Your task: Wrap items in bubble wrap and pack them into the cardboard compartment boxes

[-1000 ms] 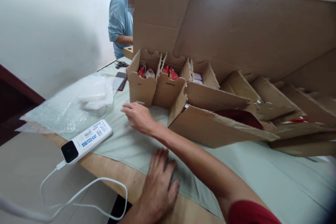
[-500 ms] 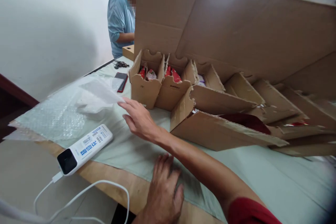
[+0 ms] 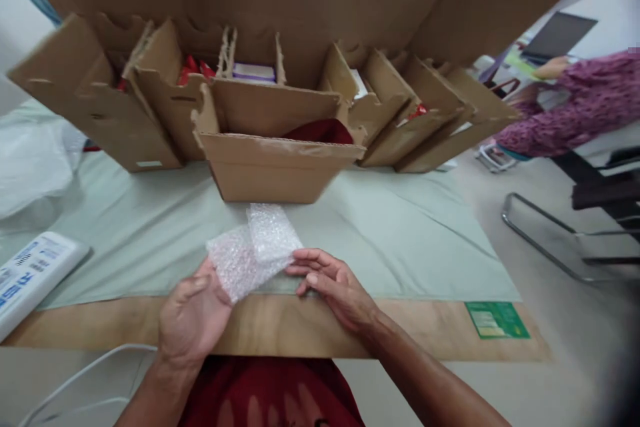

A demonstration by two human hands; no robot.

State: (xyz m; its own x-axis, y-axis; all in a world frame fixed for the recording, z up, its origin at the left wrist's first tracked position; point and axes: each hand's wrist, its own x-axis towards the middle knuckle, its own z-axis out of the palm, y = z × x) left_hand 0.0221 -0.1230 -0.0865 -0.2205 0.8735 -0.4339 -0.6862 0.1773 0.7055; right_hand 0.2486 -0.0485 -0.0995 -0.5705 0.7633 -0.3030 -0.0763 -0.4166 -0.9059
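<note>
The left hand (image 3: 193, 313) is half curled at the left edge of the bubble wrap (image 3: 234, 267), with its fingers tucked under. The right hand (image 3: 337, 287) is partly open, and its fingertips touch the right corner; I can't tell if they pinch it. The bubble wrap is above the pale green cloth (image 3: 395, 240), in front of the long cardboard box (image 3: 270, 173). It looks like two squares that overlap, but may be one folded piece. To do this well, hold it softly so no bubbles pop, and feel for each edge, since thin layers can stick together.
</note>
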